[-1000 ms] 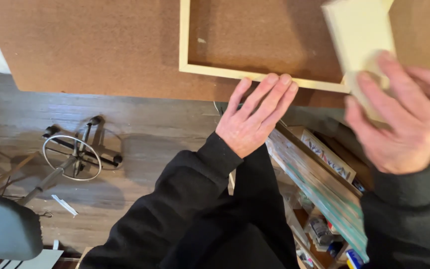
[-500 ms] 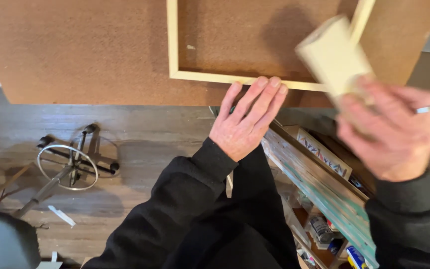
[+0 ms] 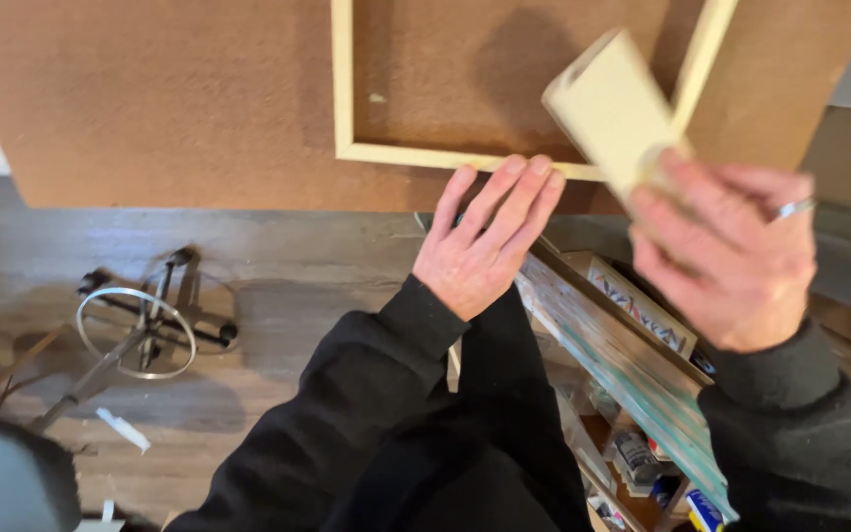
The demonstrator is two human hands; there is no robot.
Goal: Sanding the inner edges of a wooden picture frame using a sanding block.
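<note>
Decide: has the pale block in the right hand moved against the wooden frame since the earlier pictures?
Yes. The block in the right hand has shifted left, inward from the wooden frame's right rail.

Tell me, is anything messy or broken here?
Nothing looks broken. The left hand presses the pale wooden frame flat on the brown board; the right hand holds a pale block. A metal ring stand lies tipped on the floor.

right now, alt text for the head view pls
A person's left hand presses flat on the edge of a pale wooden frame lying on a brown board, while the right hand holds a pale block above it.
</note>
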